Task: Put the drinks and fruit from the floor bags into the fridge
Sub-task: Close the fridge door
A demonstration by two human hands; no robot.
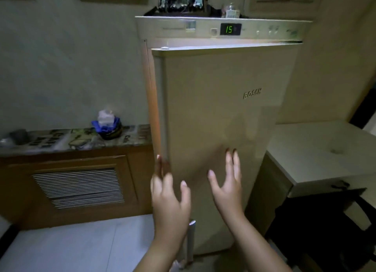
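A tall cream fridge (223,100) stands straight ahead, its door slightly ajar with a lit gap along the top and left edge. A green display on its top panel reads 15. My left hand (168,198) is raised with straight fingers at the door's left edge, fingertips close to or touching it. My right hand (227,184) is spread in front of the door's lower face, fingers straight, holding nothing. No bags, drinks or fruit are in view.
A wooden cabinet (77,182) with a slatted vent and a patterned top stands to the left, a bowl with blue items (107,125) on it. A white counter (325,153) sits to the right, above a dark chair (325,227). Clutter tops the fridge.
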